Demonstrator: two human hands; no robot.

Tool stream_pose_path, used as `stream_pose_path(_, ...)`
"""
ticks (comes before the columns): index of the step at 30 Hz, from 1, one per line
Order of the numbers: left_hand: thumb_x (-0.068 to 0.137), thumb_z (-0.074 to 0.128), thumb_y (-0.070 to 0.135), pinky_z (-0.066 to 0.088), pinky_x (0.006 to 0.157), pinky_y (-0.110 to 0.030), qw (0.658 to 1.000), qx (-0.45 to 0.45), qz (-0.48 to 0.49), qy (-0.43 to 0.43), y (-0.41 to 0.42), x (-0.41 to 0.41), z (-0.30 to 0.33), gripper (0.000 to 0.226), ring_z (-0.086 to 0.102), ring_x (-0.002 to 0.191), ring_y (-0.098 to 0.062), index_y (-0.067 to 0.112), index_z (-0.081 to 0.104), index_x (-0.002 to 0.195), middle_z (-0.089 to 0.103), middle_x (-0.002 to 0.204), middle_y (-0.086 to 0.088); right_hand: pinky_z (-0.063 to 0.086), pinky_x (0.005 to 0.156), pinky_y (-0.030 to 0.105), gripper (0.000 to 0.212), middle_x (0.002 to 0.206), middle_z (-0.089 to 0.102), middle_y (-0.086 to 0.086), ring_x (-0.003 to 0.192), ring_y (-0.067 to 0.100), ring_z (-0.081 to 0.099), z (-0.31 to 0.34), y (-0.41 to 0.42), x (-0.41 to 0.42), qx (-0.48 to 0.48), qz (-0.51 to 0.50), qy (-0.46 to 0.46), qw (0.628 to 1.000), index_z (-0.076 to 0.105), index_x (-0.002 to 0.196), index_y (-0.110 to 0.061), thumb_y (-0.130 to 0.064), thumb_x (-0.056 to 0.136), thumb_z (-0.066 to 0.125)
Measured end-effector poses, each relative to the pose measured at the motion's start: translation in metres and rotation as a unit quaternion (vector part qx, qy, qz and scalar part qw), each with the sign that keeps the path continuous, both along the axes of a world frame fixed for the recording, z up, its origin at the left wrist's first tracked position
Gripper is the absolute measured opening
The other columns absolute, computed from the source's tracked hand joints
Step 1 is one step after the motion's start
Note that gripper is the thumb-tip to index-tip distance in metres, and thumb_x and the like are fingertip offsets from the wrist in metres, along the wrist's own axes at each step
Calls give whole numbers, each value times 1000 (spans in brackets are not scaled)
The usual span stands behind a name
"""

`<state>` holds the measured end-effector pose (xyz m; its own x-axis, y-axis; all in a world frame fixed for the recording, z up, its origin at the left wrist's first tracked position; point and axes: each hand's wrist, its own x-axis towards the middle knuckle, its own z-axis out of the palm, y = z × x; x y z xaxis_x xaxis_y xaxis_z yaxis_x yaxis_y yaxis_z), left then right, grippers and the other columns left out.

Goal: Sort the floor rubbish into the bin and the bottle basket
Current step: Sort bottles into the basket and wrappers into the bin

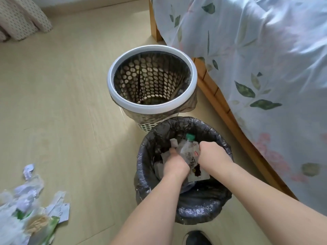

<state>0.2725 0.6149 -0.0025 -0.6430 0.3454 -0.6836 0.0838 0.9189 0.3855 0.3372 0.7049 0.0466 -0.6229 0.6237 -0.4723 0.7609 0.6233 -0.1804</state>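
A bin [205,211] lined with a dark plastic bag stands on the floor close in front of me. Both my hands are down inside its mouth. My left hand [174,164] grips crumpled white paper scraps [174,143]. My right hand [212,154] holds a white drink pouch [194,167] with a green cap and a brown picture, its fingers hidden behind it. Behind the bin stands the white perforated basket [152,107] with a thin liner, with nothing seen inside. A heap of torn paper and wrappers [30,204] lies on the floor at the lower left.
A wooden bed frame [228,110] with a floral sheet [265,68] runs along the right, close to both containers. A dotted curtain [21,18] hangs at the far left. My dark shoe [196,238] shows at the bottom edge. Pale wooden floor lies between.
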Motion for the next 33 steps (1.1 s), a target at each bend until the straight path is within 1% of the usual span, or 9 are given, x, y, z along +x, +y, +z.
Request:
stream_pose_path(4,85,61,15,47,95,-39,999,10,-42,8,-8,1,28,75,54,121,-34,10,16,144,49,133,-16,51,68,29,22,96,60,1,83,19,59,24,-6,10,-36,-27,15,999,58,111,-17,-12,92,47)
stream_pose_path(8,83,56,15,49,97,-44,997,51,-52,23,-28,-6,77,68,56,115,-34,10,23,142,53,127,-16,56,77,34,28,108,64,4,89,19,61,69,-20,22,-54,-20,34,998,58,115,-16,-13,91,43)
stream_pose_path(12,84,57,18,53,92,-43,995,76,-57,39,-50,-12,104,64,58,108,-29,14,29,141,55,125,-12,50,71,22,33,120,62,3,94,16,58,102,-34,38,-59,-24,49,997,56,125,-19,-12,94,47)
stream_pose_path(18,77,70,49,51,93,-41,992,82,-75,60,-30,-5,78,91,57,117,-27,18,22,148,53,135,-8,50,79,23,33,120,61,-1,97,14,56,97,-28,50,-52,-52,97,993,56,123,-23,-10,93,50)
stream_pose_path(20,76,68,53,54,90,-42,988,45,-115,89,-20,0,62,100,60,111,-28,20,12,151,59,125,-8,50,79,23,33,120,60,-1,95,14,54,89,-17,51,-52,-58,104,992,57,121,-23,-11,92,49)
stream_pose_path(22,74,67,52,57,82,-40,983,37,-130,121,-14,1,56,94,64,99,-25,19,17,147,63,113,-4,47,77,22,37,123,59,-1,101,16,56,83,-1,50,-59,-61,109,990,56,124,-24,-11,90,47)
stream_pose_path(24,65,66,56,57,74,-40,978,95,-116,143,-17,-7,68,72,64,88,-18,27,36,124,63,104,4,45,79,22,39,125,59,-1,104,15,57,80,14,40,-70,-64,120,988,57,126,-24,-12,90,48)
stream_pose_path(27,53,67,56,55,62,-33,965,227,-37,127,-18,-36,117,55,62,79,-7,41,36,96,59,91,13,46,80,21,34,117,61,-2,99,13,56,78,36,17,-97,-54,121,986,60,123,-22,-15,90,54)
stream_pose_path(33,64,70,51,56,69,-36,915,361,8,180,15,-111,209,63,65,86,-11,31,37,113,61,97,7,51,82,26,35,114,62,-4,98,14,59,87,45,-27,-145,-14,113,983,58,121,-24,-22,86,57)
